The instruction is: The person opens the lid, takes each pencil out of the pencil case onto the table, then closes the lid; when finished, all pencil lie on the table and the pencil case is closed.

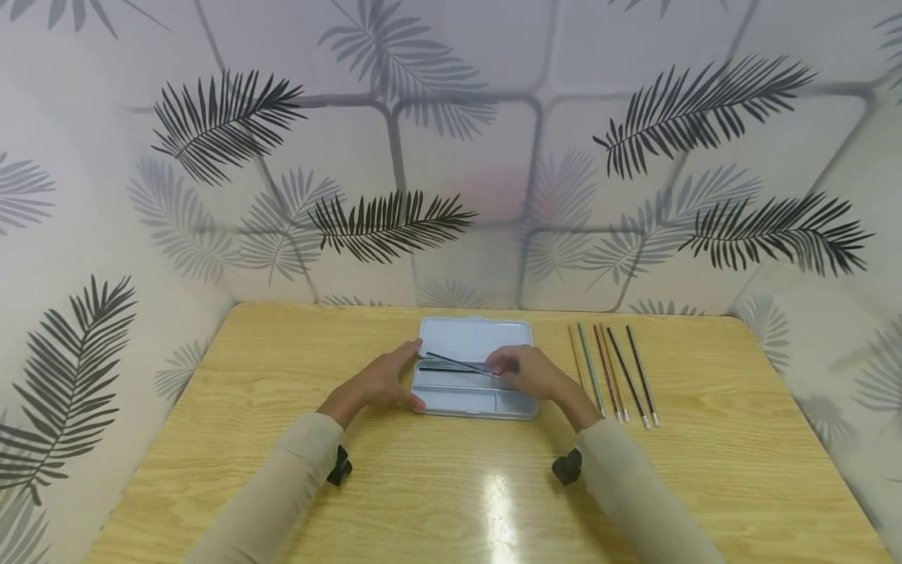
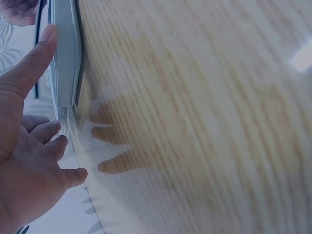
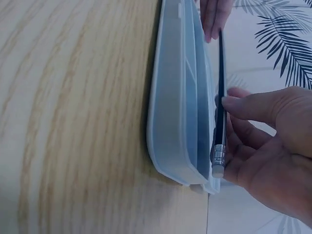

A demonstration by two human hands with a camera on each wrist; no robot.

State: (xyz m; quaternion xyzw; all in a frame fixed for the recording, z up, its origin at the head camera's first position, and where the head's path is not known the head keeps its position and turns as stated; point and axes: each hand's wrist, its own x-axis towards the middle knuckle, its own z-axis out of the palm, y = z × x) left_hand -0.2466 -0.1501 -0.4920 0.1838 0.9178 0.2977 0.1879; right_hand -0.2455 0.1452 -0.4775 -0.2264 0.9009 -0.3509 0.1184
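Observation:
A pale blue pencil case [image 1: 445, 402] lies on the table with its lid [image 1: 475, 338] folded back, away from me. My right hand [image 1: 524, 372] pinches a black pencil [image 3: 222, 78] above the case. The pencil's white eraser end, with its silver ferrule, points toward the right wrist's side in the right wrist view. Beneath it, another dark pencil [image 1: 437, 370] lies in the case's long back compartment. At the case's left end is my left hand [image 1: 384, 380], its thumb [image 2: 41, 48] extended against the case and its other fingers spread loosely beside it.
To the right of the case, several pencils [image 1: 611, 376] lie side by side on the wooden table [image 1: 282, 345], eraser ends toward me. Front compartments of the case are split by a divider [image 1: 496, 402]. A leaf-patterned curtain [image 1: 479, 172] hangs behind the table.

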